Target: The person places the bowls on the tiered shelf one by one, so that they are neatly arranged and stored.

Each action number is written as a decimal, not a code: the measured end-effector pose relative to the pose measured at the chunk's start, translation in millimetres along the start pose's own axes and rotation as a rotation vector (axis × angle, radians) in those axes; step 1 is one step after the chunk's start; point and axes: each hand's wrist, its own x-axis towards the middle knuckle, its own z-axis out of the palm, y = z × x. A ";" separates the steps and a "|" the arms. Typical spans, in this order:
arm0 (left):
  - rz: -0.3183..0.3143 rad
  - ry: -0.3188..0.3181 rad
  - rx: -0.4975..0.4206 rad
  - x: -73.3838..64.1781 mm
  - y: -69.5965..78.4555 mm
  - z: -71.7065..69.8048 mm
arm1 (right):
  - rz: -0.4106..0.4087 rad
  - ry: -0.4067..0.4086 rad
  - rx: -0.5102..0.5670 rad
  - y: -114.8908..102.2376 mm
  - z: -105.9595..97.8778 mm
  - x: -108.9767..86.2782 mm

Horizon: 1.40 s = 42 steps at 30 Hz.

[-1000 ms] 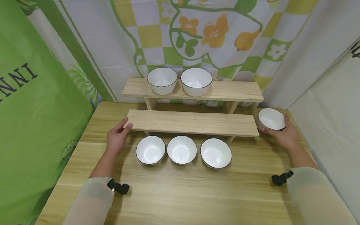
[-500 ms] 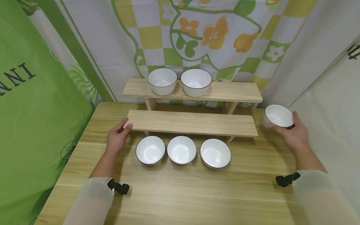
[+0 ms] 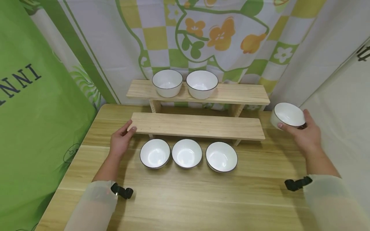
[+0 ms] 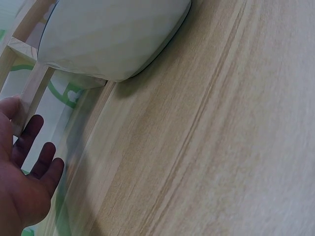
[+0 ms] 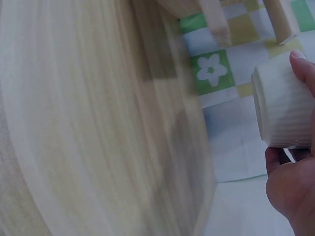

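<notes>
In the head view my right hand [image 3: 308,136] holds a white bowl [image 3: 290,114] with a dark rim, off the right end of the wooden shelf. The thumb lies on the near side of the bowl and the fingers are round its far side. The right wrist view shows this bowl [image 5: 285,103] raised above the table, its ribbed wall in the grip. My left hand [image 3: 119,139] pinches the left end of the lower shelf board [image 3: 196,125]. From the left wrist, that hand [image 4: 27,172] shows several fingers spread below the board's end.
Two white bowls [image 3: 167,84] stand on the left half of the upper shelf board [image 3: 242,91]. Three more, including a middle bowl [image 3: 187,154], sit in a row on the wooden table [image 3: 185,199] before the lower board. A patterned curtain [image 3: 156,38] hangs behind.
My right hand has carried the bowl rightward and up, away from the lower board's right end. The left hand keeps its place on the board, and the other bowls have not moved.
</notes>
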 end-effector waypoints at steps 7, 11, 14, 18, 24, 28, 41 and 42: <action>-0.002 0.005 -0.004 1.6 -1.0 -0.2 | -0.019 0.011 0.028 -17.9 -4.5 0.3; 0.007 0.005 -0.006 0.8 1.0 0.5 | -0.033 0.008 0.033 -30.0 -6.7 -1.4; 0.007 0.005 -0.004 0.0 1.9 1.0 | -0.039 0.007 0.048 -37.9 -7.7 -2.9; 0.008 0.005 -0.011 0.2 1.4 1.9 | -0.045 0.002 0.097 -46.1 -8.8 -3.9; 0.020 0.011 -0.035 1.3 0.6 2.9 | -0.055 0.028 0.143 -55.8 -10.1 -2.0; 0.023 0.016 -0.043 1.7 0.2 3.7 | -0.064 0.043 0.217 -61.2 -9.9 -0.3; -0.002 -0.009 -0.045 -4.2 9.0 2.2 | -0.114 0.014 0.557 -80.8 -3.3 -2.2; -0.004 -0.009 -0.046 -4.2 9.0 2.1 | -0.116 0.013 0.557 -82.8 -1.6 -1.5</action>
